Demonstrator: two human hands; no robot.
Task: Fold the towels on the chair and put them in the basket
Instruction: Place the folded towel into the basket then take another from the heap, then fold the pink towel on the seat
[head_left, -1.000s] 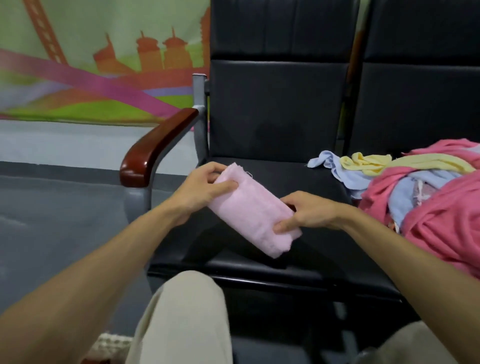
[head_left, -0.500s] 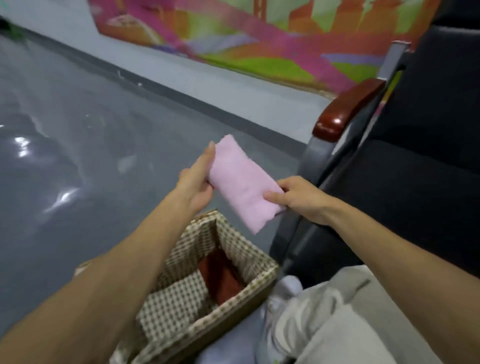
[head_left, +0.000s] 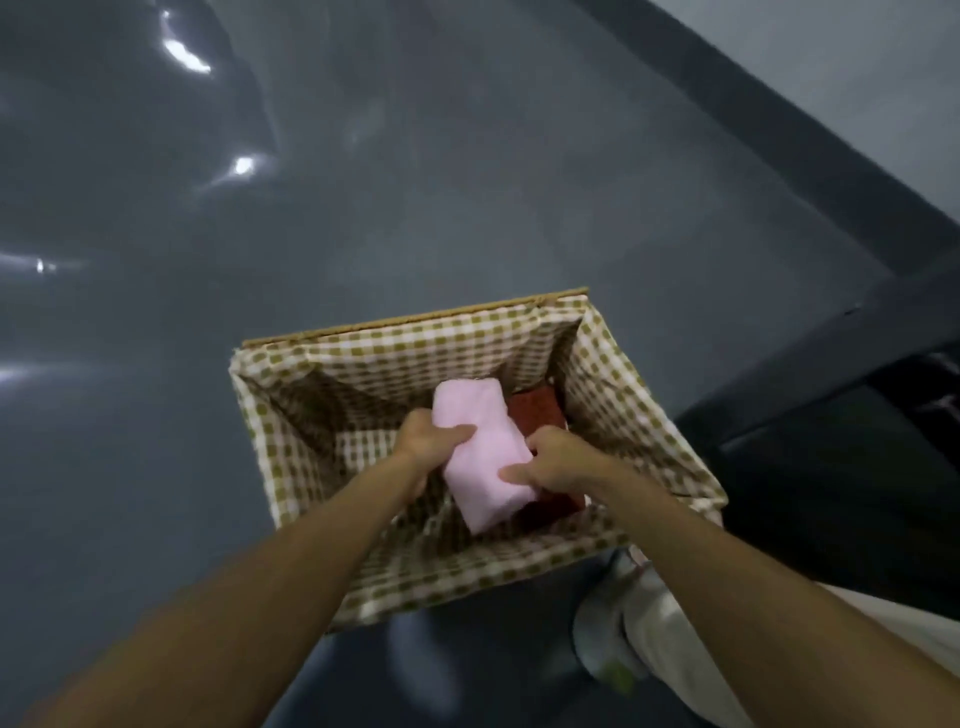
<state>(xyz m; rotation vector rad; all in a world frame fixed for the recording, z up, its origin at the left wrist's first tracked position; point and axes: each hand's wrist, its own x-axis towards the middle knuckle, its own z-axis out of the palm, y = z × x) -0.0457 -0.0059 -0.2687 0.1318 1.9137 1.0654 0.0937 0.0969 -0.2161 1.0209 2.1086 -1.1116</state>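
Note:
A folded pink towel (head_left: 480, 449) is held down inside the basket (head_left: 415, 332), a wicker box with a checked cloth lining on the grey floor. My left hand (head_left: 428, 441) grips the towel's left side with the thumb on top. My right hand (head_left: 545, 465) grips its right side near the lower end. Under and to the right of the pink towel lies a folded dark red towel (head_left: 537, 410), partly hidden by my right hand. The chair's seat and its pile of towels are out of view.
Shiny grey floor (head_left: 363, 182) surrounds the basket on the left and far sides. The chair's dark base (head_left: 831, 457) stands close to the basket's right. My trouser leg (head_left: 675, 644) and a shoe (head_left: 602, 639) are beside the basket's near right corner.
My view swung from the chair down to the basket. Both hands carried the pink towel from the seat, over the floor, and lowered it into the basket beside the red towel.

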